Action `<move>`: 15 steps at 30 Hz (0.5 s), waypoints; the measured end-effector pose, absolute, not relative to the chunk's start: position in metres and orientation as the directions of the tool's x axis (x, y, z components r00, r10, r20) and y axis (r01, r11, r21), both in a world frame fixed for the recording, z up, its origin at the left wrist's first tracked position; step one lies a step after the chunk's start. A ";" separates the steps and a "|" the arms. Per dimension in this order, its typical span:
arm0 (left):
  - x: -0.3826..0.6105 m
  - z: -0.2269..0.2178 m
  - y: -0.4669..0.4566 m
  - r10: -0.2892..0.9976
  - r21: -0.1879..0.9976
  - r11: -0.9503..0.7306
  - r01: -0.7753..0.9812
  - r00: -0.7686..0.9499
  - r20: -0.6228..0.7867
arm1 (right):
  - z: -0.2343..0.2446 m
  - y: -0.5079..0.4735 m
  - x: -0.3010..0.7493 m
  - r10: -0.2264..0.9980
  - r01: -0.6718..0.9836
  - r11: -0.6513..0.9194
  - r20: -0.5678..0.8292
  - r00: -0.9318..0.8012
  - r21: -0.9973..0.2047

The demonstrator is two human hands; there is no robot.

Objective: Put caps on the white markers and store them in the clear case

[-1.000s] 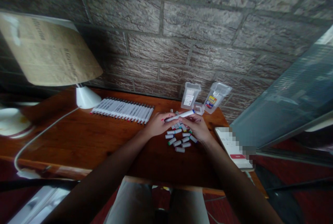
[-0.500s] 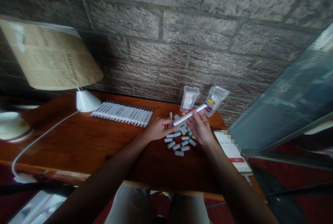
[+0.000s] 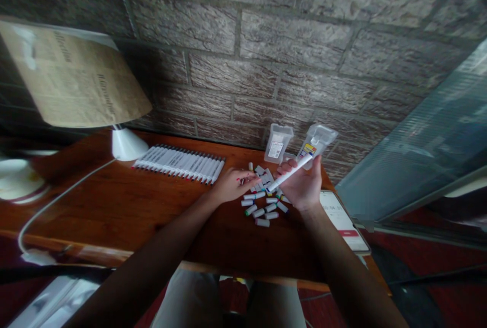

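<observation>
In my right hand (image 3: 304,186), turned palm up, is a white marker (image 3: 289,173) with a dark blue band at its lower left end; it slants up to the right. My left hand (image 3: 234,186) is to the left, apart from the marker, with its fingers partly stretched out over the pile's left edge. Small red marks show on its fingers. Below and between both hands lie several short white marker caps (image 3: 262,223) with coloured ends. Further left, several white markers (image 3: 178,164) lie side by side in a neat row.
Two clear plastic boxes (image 3: 279,142) stand by the brick wall, one partly behind the marker. A phone (image 3: 344,221) lies at the wooden table's right edge. On the left are a lamp (image 3: 127,145) with its cord and a white bowl-like dish (image 3: 19,181).
My right hand has moved right and turned palm up with the marker. My left hand has come away from the marker's lower end and stays near the caps.
</observation>
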State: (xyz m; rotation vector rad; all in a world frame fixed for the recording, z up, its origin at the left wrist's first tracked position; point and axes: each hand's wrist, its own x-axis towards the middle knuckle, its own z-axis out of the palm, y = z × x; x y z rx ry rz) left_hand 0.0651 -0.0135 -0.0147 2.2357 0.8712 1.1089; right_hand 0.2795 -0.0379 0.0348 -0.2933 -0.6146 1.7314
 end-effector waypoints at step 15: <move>0.065 -0.015 -0.014 0.725 0.638 -0.680 0.362 0.460 0.512 | 0.035 -0.042 0.282 0.926 -0.855 -0.256 0.141 -0.351 -0.451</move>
